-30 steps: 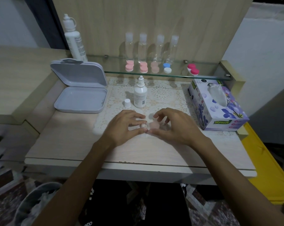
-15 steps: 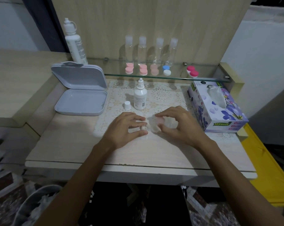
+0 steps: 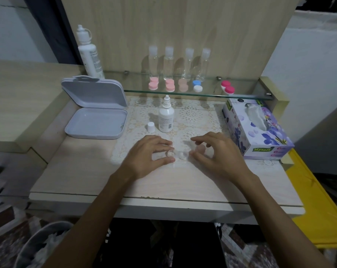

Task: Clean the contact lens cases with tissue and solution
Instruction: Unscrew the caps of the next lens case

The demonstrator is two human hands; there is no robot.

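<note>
A small clear contact lens case [image 3: 177, 154] lies on the lace mat [image 3: 198, 117] at the middle of the table. My left hand [image 3: 150, 153] pinches its left cup between thumb and forefinger. My right hand [image 3: 219, 153] hovers just right of the case with curled fingers around a small pale piece [image 3: 199, 148], tissue by its look. A small white solution bottle [image 3: 166, 117] stands uncapped behind my hands, its cap [image 3: 151, 127] beside it. The tissue box [image 3: 256, 128] sits at the right.
An open grey plastic box [image 3: 96, 122] lies at the left. A glass shelf [image 3: 250, 96] at the back carries several coloured lens cases [image 3: 170, 86], clear bottles [image 3: 168, 62] and a large solution bottle [image 3: 88, 53]. A bin [image 3: 40, 246] with used tissues stands below left.
My right hand has drawn a little to the right, away from the case, uncovering its right cup. My left hand keeps its pinch in the same place.
</note>
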